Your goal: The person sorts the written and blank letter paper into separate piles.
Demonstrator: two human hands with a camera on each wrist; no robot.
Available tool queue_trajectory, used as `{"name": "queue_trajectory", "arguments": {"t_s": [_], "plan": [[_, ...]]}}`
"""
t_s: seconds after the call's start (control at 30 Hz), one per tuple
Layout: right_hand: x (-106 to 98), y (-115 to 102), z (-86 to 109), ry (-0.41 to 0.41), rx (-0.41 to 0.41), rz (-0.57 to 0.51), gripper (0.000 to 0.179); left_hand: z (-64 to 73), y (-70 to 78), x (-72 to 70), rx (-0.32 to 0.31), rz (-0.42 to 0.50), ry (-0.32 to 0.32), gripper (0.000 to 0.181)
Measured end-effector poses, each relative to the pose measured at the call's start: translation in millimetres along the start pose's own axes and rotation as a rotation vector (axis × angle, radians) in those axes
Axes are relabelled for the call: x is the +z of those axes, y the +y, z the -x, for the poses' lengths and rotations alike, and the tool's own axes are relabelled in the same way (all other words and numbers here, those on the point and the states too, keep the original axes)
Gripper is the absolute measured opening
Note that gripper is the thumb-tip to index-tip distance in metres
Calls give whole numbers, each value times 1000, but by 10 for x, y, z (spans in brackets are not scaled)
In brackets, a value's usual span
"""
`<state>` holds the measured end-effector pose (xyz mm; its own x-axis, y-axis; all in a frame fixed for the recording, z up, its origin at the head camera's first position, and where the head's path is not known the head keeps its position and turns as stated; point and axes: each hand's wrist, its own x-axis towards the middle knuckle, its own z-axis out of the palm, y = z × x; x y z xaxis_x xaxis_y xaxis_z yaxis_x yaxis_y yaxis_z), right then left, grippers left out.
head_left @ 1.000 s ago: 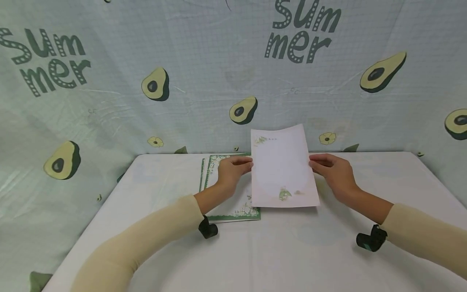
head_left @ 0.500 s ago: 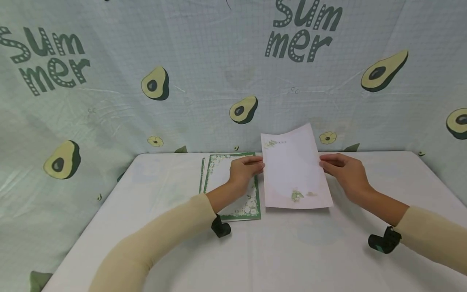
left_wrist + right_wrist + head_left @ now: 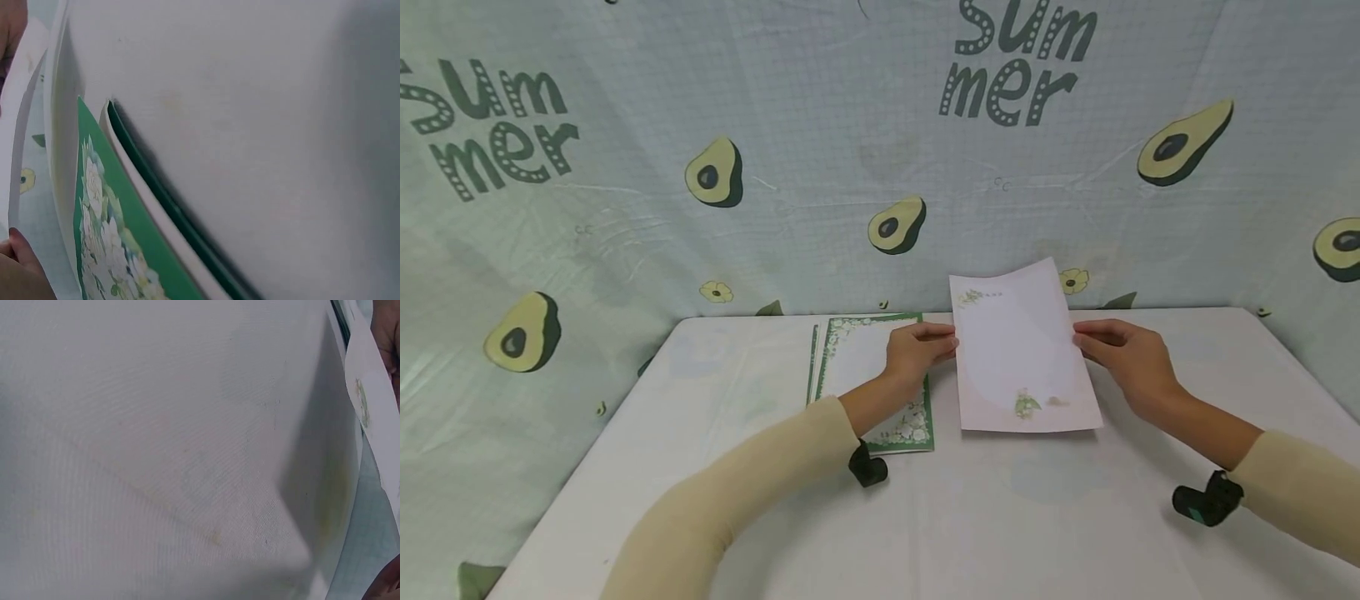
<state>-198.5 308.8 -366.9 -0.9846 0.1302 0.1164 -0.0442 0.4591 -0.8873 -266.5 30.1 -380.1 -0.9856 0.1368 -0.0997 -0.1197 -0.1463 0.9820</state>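
Your left hand (image 3: 917,354) and right hand (image 3: 1131,362) pinch one pink sheet (image 3: 1022,354) by its side edges, tilted up near the white table's (image 3: 985,533) far edge. To its left, by that edge, lie two or more green-bordered papers (image 3: 857,354), partly hidden by your left forearm (image 3: 874,404). Behind, a cloth (image 3: 805,100) shows five printed avocados (image 3: 1185,143).

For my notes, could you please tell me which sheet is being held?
The pink sheet, pinched by the left hand and right hand; the green-bordered sheets lie on the table.
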Motion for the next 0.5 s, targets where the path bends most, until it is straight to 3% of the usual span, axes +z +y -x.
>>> {"name": "queue_trajectory", "arguments": {"t_s": [0.17,0.5], "plan": [[-46,32,12,-11,23,3,51,5,-63,83,0,-24,-21,18],[-41,175,12,-56,104,20,50,80,-116,157,-47,-105,22,17]]}}
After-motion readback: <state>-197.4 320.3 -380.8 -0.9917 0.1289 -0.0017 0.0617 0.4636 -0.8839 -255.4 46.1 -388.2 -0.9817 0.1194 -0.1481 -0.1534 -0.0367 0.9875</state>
